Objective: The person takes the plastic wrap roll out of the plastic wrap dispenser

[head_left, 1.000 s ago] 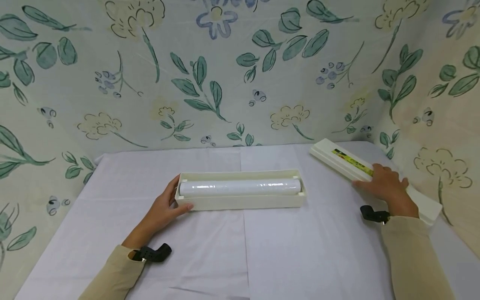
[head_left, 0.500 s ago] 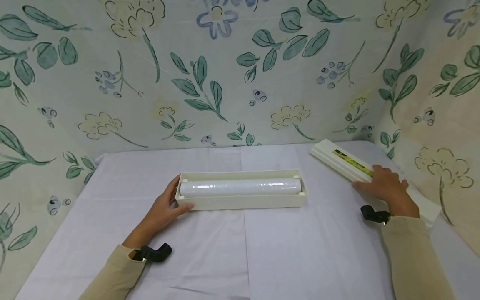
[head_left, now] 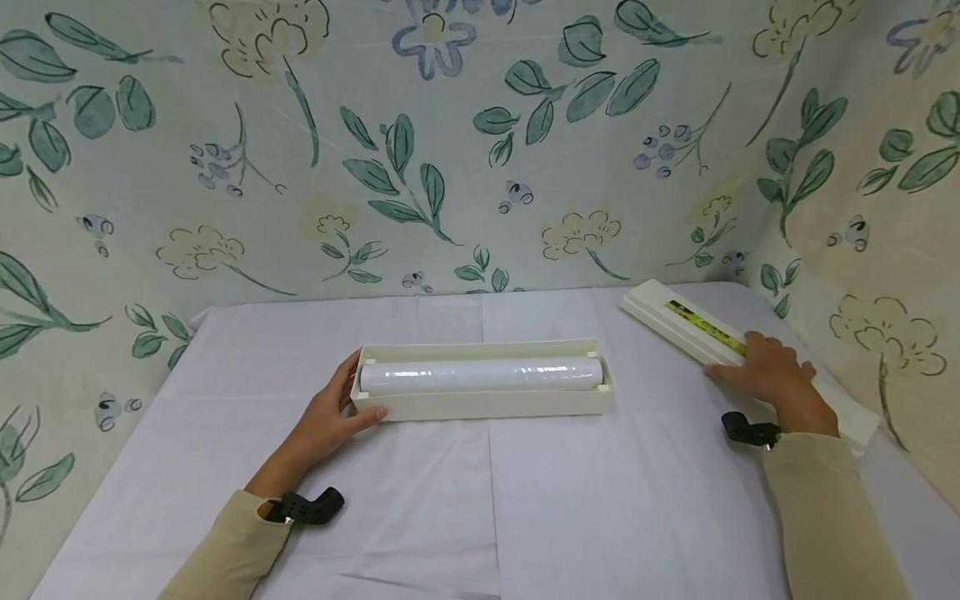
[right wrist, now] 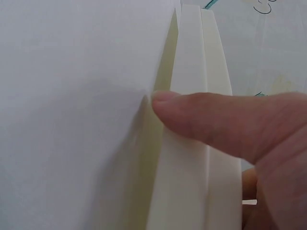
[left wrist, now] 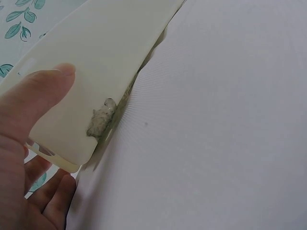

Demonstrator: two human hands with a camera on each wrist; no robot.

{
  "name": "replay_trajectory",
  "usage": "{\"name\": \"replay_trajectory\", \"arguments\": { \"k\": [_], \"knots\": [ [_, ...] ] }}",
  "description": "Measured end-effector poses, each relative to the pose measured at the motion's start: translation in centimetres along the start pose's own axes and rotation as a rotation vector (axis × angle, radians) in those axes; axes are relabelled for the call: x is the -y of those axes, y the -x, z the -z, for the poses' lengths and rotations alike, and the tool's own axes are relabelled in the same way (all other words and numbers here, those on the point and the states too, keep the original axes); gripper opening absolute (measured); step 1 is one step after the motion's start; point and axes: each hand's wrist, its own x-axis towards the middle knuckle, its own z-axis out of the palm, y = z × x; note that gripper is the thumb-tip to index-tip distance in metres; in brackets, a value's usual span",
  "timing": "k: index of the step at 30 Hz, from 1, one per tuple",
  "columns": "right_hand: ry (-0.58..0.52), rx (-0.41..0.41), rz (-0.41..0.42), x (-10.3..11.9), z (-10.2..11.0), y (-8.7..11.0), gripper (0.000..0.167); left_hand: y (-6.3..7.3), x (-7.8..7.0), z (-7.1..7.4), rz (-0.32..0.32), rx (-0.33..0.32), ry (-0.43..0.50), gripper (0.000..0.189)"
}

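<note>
A long cream box [head_left: 487,406] sits open-topped near the middle of the table, with a roll of clear plastic wrap [head_left: 480,375] lying inside. My left hand [head_left: 328,415] grips the box's left end, thumb on the near wall and fingers behind. Up close in the left wrist view, a greyish lump [left wrist: 101,120] is stuck low on the box wall. At the right, my right hand [head_left: 772,375] holds a long white lid [head_left: 667,312] with a yellow-green label [head_left: 705,325]. In the right wrist view the thumb [right wrist: 206,115] presses across the lid's near edge.
A white cloth [head_left: 420,500] covers the table, with fold lines running through it. Floral fabric [head_left: 442,167] hangs behind and along both sides. Black wrist devices [head_left: 307,506] are strapped over the beige sleeves.
The lid's near right end has shifted very slightly. Both hands, the box and the roll stay where they were.
</note>
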Motion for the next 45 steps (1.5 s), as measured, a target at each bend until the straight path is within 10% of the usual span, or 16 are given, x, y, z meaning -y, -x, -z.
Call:
{"name": "replay_trajectory", "arguments": {
  "k": [13, 45],
  "knots": [
    [0.016, 0.017, -0.008, 0.1, -0.1, -0.2, 0.098, 0.2, -1.7, 0.1, 0.005, 0.012, 0.021, 0.093],
    [-0.014, 0.056, 0.008, 0.0, 0.1, 0.0, 0.094, -0.1, 0.0, 0.1, 0.005, 0.008, -0.001, 0.096]
  ]
}}
